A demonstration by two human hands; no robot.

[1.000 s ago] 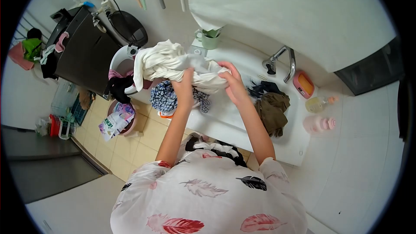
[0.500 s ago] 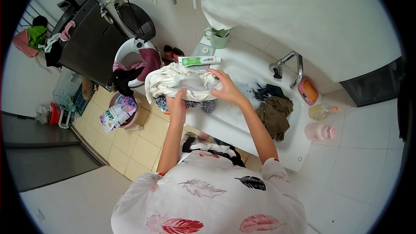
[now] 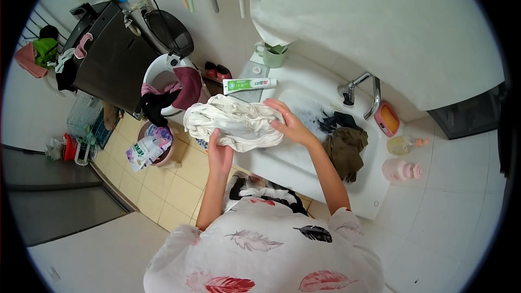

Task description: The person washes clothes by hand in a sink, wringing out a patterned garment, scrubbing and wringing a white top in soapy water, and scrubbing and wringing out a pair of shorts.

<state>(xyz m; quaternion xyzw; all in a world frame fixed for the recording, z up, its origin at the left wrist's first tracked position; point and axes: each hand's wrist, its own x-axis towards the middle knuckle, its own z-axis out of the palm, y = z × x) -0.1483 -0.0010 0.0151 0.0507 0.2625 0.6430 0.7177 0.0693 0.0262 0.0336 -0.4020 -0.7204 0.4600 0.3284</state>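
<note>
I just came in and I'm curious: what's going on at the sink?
A person is holding a bunched white cloth, the left hand at its near edge and the right hand at its right end. A brown garment and a dark cloth lie in the sink.

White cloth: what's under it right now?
A sliver of blue patterned cloth and part of the white sink peek out past the white cloth; whatever lies directly beneath is covered.
</note>
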